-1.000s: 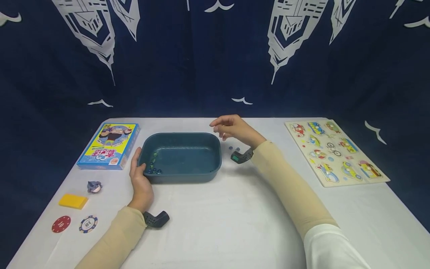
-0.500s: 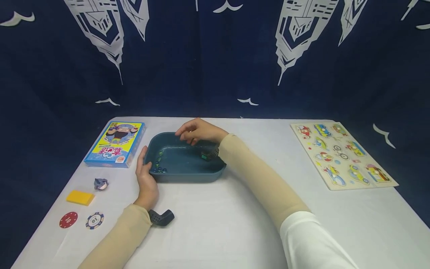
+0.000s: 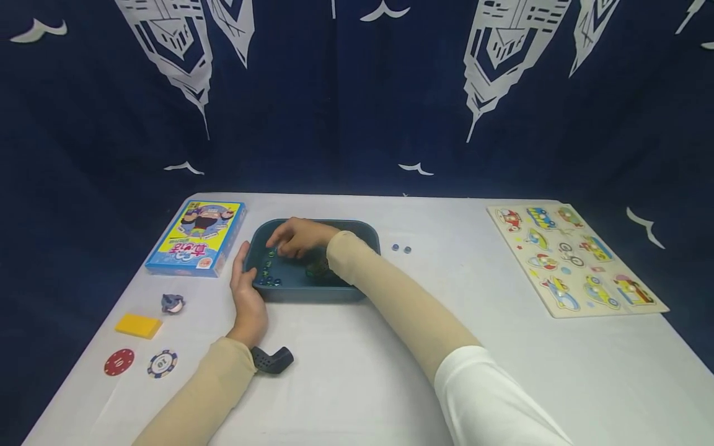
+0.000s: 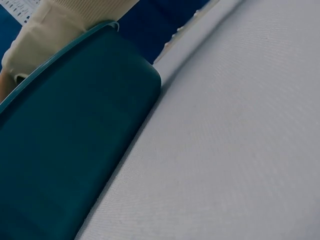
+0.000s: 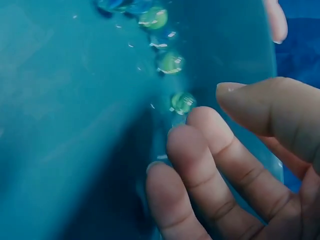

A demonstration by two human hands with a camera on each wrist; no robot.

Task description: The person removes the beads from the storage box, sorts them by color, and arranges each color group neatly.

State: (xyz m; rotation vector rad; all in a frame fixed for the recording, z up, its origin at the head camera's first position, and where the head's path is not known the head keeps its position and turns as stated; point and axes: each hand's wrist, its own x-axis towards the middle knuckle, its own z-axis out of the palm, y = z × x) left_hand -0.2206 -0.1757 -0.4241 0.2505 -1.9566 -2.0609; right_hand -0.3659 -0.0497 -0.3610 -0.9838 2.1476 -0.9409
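Note:
My left hand (image 3: 249, 306) grips the left end of a dark teal plastic tray (image 3: 315, 295), thumb over the rim and fingers along the outside wall. Inside the tray, my right hand (image 3: 301, 237) reaches low near the far left corner. In the right wrist view its fingertips are right beside a green glass marble (image 5: 183, 102), with the thumb apart from the fingers and nothing held between them. Several blue and green marbles (image 3: 270, 281) lie in a line along the tray's left side. The left wrist view shows mainly the tray's outer wall (image 4: 75, 135).
Two marbles (image 3: 401, 248) lie on the white tablecloth (image 3: 357, 371) right of the tray. At the left are a blue game box (image 3: 195, 238), a small shark figure (image 3: 172, 303), a yellow block (image 3: 138, 326) and two poker chips (image 3: 162, 363). A wooden picture puzzle board (image 3: 574, 260) lies right.
My right hand has moved left from beyond the tray's right end and down into the tray beside the marbles. The left hand keeps its grip; the head view has shifted slightly.

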